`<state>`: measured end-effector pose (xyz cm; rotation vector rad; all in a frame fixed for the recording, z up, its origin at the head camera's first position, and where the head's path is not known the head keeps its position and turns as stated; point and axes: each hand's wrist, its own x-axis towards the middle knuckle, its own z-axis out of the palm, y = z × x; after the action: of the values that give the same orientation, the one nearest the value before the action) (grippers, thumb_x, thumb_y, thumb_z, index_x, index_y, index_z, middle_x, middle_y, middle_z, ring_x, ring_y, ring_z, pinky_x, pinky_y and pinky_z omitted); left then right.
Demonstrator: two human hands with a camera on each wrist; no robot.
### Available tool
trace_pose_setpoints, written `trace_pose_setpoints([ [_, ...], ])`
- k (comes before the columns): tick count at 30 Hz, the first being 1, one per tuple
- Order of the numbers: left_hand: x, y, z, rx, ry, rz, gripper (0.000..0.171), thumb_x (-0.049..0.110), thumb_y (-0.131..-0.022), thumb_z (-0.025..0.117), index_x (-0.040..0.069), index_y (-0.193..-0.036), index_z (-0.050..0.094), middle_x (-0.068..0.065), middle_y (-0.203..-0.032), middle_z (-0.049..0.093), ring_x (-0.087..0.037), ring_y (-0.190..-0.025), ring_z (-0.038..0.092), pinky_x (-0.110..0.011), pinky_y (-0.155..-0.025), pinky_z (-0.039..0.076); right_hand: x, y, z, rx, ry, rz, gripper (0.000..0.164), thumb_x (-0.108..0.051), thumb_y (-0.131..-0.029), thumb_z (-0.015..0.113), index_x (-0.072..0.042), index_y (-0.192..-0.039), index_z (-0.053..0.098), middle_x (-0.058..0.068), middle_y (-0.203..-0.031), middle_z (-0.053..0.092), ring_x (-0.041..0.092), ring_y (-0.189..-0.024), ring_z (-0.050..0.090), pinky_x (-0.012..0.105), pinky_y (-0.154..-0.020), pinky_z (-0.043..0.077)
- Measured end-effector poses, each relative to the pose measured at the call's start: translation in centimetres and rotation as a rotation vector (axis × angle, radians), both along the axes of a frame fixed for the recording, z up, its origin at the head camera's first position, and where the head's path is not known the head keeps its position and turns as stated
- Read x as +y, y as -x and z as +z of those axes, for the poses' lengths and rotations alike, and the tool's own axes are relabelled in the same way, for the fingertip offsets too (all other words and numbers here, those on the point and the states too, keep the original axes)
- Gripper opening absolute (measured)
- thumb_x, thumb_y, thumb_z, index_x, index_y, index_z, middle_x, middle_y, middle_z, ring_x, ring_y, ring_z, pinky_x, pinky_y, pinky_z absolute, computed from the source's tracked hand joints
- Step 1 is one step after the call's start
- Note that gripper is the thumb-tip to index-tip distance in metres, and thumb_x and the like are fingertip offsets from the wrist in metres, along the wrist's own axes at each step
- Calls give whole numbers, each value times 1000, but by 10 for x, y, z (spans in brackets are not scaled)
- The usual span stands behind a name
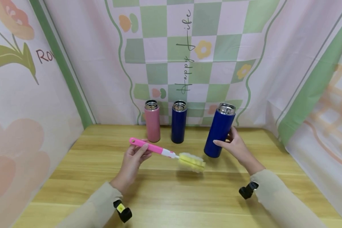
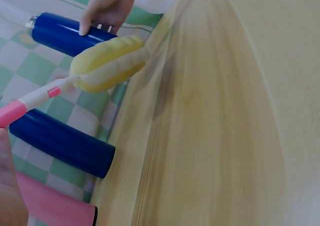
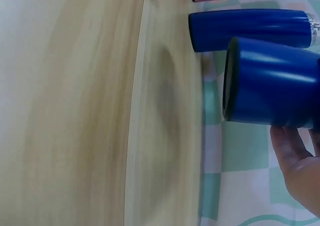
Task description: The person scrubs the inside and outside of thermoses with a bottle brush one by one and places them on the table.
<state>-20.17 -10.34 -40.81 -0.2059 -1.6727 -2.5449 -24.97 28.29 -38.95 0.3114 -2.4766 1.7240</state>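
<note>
My left hand [image 1: 132, 160] holds a bottle brush by its pink handle [image 1: 148, 146]. The brush's yellow and white sponge head [image 2: 110, 63] points right, above the table. My right hand [image 1: 236, 147] grips a blue thermos bottle [image 1: 218, 129] with a silver, lidless mouth. That bottle leans, mouth to the right, and its base shows raised off the table in the right wrist view. Behind the brush stand two more lidless bottles, a pink one [image 1: 152, 123] and a darker blue one [image 1: 178, 123], both upright. Part of my left hand is cut off in the left wrist view.
A wooden table [image 1: 165, 202] lies beneath everything. Behind it hangs a green and white checked curtain [image 1: 179, 47], close to the standing bottles. More printed cloth [image 1: 22, 126] drapes along the left side and the right.
</note>
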Motion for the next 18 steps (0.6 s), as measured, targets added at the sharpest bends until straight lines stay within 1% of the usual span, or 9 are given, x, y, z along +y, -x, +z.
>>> trace_pose_setpoints([
  [2,-2,1,1,0,-3,7,24,10,-101,62,3,-123,59,-9,-103,68,-19,-90,69,-47,-100,54,-1,4,0,-3,-20,-13,91,-26,-92,75,-11,-158,15,21,-149,39,39,-128,45,51,-102,46],
  [4,-4,2,1,2,-5,13,24,10,-101,61,2,-124,59,-9,-103,68,-19,-90,69,-44,-98,56,-1,9,-2,-9,-37,-23,93,-26,-91,77,-9,-158,14,23,-149,38,41,-128,44,55,-104,44],
  [9,-11,6,2,-5,-14,30,23,12,-101,62,5,-122,59,-8,-102,68,-18,-90,69,-40,-96,58,-2,25,-8,-18,-65,-50,95,-24,-90,78,-5,-158,13,27,-150,35,46,-131,41,58,-108,41],
  [14,-20,7,4,-12,-36,59,23,11,-101,61,4,-122,58,-7,-101,69,-18,-89,69,-38,-94,59,-3,40,-14,-25,-42,-78,98,-20,-90,77,-6,-159,8,28,-154,30,49,-135,36,61,-111,38],
  [18,-29,7,6,-20,-28,79,21,11,-102,61,7,-122,59,-5,-99,70,-17,-89,69,-37,-95,58,-6,49,-16,-15,-29,-100,97,-18,-90,78,-5,-159,10,29,-155,28,50,-137,34,63,-112,36],
])
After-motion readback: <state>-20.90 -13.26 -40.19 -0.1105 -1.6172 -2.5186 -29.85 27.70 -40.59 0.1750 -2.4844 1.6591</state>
